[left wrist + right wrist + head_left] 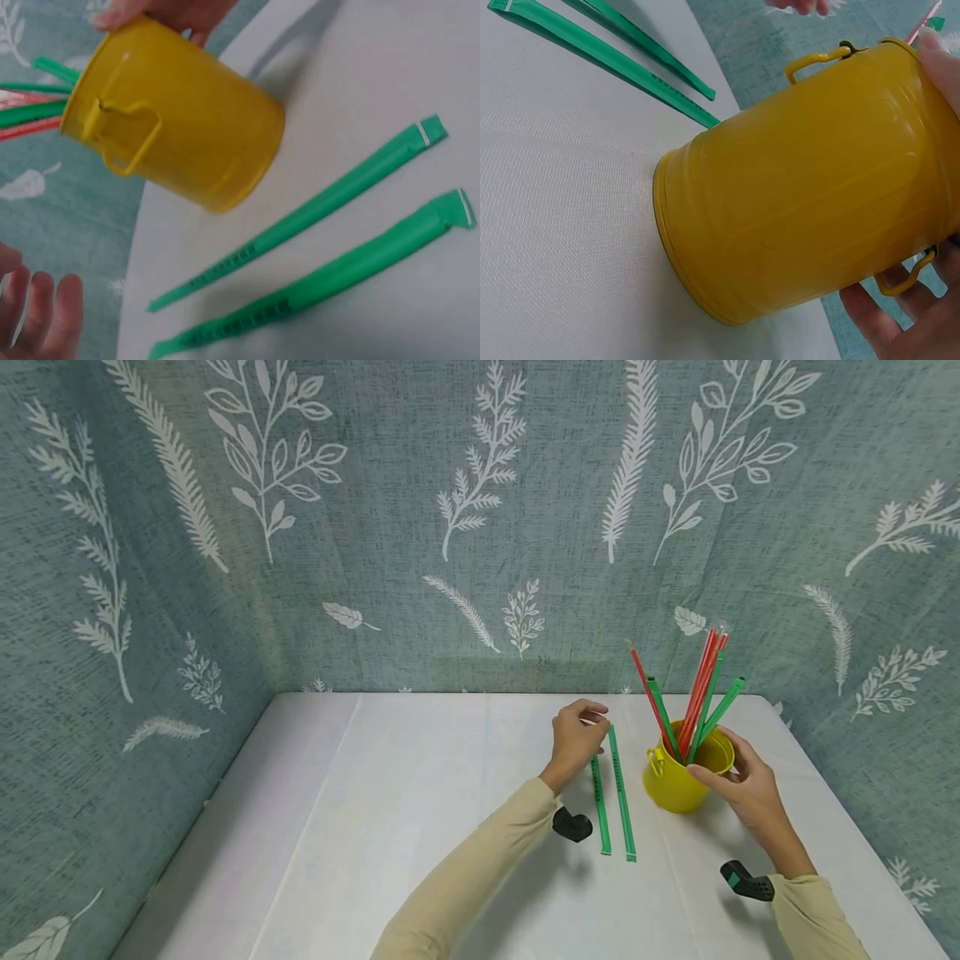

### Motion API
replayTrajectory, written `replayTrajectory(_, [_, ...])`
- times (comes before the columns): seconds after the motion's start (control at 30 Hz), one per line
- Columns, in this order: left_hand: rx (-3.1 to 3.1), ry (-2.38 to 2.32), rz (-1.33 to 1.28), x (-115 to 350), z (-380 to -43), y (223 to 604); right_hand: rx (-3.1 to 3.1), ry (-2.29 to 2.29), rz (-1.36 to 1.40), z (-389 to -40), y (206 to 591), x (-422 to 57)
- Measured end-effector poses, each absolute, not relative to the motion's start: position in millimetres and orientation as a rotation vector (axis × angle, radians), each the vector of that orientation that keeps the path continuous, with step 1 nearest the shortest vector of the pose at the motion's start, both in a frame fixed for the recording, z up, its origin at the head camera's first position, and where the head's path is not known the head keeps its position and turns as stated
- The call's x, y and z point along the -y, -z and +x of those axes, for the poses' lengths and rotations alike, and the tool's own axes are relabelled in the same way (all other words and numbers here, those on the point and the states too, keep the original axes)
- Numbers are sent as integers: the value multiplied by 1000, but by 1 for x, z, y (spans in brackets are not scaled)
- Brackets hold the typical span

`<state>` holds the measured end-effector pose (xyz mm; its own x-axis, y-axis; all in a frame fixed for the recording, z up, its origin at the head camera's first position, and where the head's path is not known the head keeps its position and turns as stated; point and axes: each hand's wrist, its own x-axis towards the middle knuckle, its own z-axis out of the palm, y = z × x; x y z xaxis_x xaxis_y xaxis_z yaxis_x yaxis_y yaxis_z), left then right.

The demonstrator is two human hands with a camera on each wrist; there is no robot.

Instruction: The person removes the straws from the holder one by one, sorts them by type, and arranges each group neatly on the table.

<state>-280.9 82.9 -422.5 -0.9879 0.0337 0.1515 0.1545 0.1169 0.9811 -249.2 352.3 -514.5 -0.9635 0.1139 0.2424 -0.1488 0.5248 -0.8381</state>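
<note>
My right hand grips a small yellow metal bucket near its rim, thumb at the front and fingers round the far side. Several red straws and green-wrapped straws lean upright inside it. To the left, two green-wrapped straws with dark print lie side by side on the table. My left hand is over their far ends with loosely bent fingers. In the left wrist view its fingers hold nothing and are apart from the straws.
The white-covered table reaches back to a grey-green curtain with white leaf prints. Black wrist devices sit at both cuffs, one beside the near part of the lying straws.
</note>
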Motion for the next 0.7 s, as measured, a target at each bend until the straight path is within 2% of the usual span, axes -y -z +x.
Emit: replayTrajectory(0.7, [2187,2140,-321,-111,-268,400,2499,-1417,-4,-249,514,-351])
